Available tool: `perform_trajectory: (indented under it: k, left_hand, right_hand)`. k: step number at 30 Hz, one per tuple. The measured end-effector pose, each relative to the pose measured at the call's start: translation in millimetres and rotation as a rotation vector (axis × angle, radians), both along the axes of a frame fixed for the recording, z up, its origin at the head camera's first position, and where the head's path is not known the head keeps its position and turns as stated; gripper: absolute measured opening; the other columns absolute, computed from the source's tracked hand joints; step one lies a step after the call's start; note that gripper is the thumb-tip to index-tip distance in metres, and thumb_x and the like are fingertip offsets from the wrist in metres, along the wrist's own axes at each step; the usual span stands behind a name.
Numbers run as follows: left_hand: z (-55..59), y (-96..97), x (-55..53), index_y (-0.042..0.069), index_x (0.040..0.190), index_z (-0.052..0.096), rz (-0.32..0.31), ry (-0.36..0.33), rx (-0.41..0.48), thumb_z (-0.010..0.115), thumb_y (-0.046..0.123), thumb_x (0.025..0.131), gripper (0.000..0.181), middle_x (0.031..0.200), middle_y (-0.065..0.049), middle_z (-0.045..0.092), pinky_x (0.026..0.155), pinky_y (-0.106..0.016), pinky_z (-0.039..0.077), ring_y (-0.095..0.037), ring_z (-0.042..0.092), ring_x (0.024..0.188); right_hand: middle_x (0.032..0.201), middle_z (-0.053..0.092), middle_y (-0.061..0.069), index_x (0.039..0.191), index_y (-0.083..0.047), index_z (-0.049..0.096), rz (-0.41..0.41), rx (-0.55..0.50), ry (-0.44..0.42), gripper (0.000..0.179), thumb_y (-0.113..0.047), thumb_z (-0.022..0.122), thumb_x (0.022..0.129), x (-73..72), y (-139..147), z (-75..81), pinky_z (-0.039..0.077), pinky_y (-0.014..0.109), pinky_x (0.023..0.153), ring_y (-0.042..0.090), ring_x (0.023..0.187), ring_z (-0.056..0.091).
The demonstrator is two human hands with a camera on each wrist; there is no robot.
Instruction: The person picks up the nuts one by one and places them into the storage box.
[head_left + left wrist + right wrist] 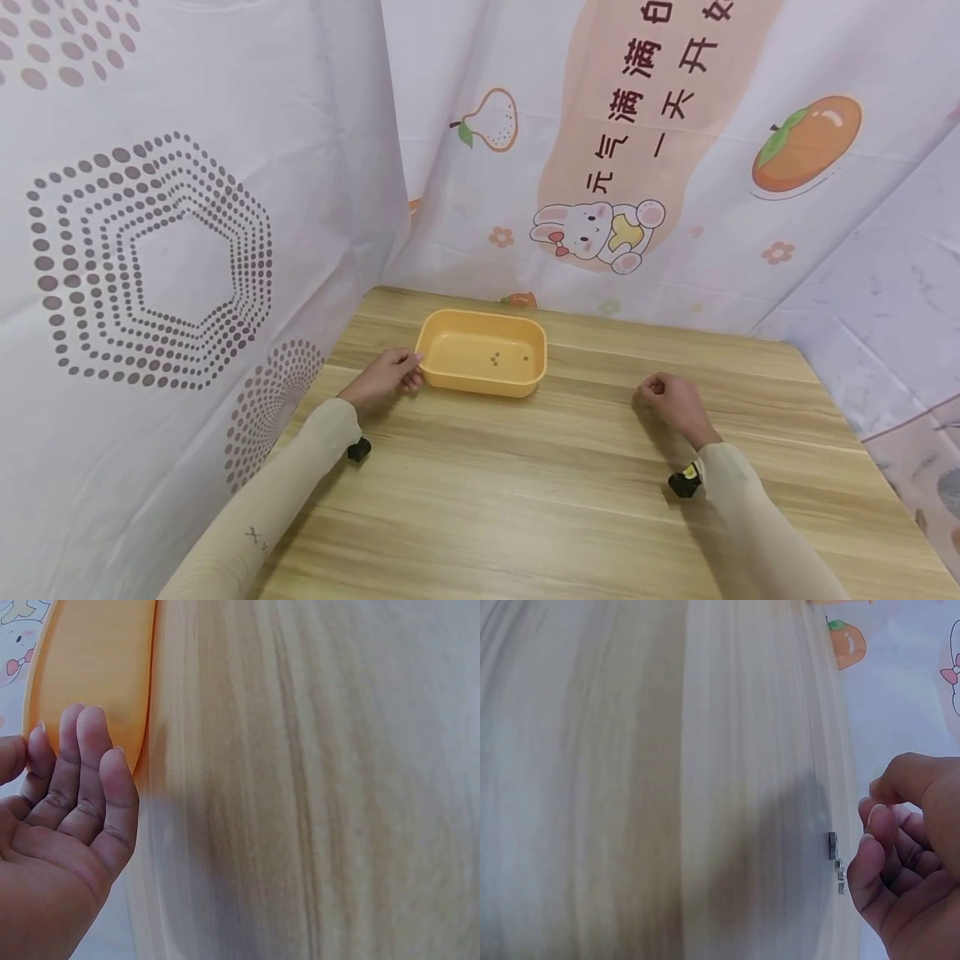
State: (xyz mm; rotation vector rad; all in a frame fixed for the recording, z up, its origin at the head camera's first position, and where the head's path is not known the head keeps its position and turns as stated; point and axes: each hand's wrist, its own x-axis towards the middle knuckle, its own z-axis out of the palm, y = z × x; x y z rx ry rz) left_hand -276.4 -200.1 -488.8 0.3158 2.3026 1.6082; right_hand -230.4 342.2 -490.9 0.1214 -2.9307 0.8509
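- Cloth at far left (322, 192): white, printed with dotted hexagons and circles; hangs alongside the surface (517, 475).
- Left sleeve (277, 483): pale, with dark marks on the forearm; covers my left arm. A dark device (359, 450) sits at the wrist.
- Left hand (382, 375): my thumb and index finger pinch the left end of the tray rim. My remaining fingers are slightly bent and spread; I cannot tell whether they touch the wall.
- Tray (480, 386): yellow, rectangular, rounded corners; stands upright on the wood-grain surface, left of centre, near the back edge.
- Three small round pieces (495, 359): clustered on the tray floor, right of its middle.
- Single round piece (526, 358): apart from the cluster, nearer the right wall of the tray.
- Back cloth (480, 192): hangs behind the surface, with a rabbit print (592, 229) and dark lettering.
- Right hand (675, 402): well apart from the tray. My thumb and fingertips are drawn together, fingers curled; I cannot tell whether anything is pinched between them.
- Small metallic pieces (832, 846): lie on the surface in a short, uneven row, near my right fingertips.
- Right sleeve (757, 517): pale; a second dark device (684, 482) sits at its cuff.
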Motion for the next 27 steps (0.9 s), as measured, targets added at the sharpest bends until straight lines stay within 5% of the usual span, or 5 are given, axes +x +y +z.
perform_trajectory:
  k: [27]
  left_hand:
    - [-3.1,-0.6,-1.3,-0.005,0.103,0.063,0.003,-0.008,0.007,0.047,0.031,0.112,0.040,0.095,-0.016,0.067,0.078,-0.041,0.057,-0.027,0.064,0.082]
  right_hand:
    - [0.086,0.072,0.006,0.096,-0.004,0.072,0.027,-0.021,0.036,0.016,-0.014,0.060,0.097,-5.0,-20.5,4.5,0.049,0.035,0.070,0.017,0.073,0.060]
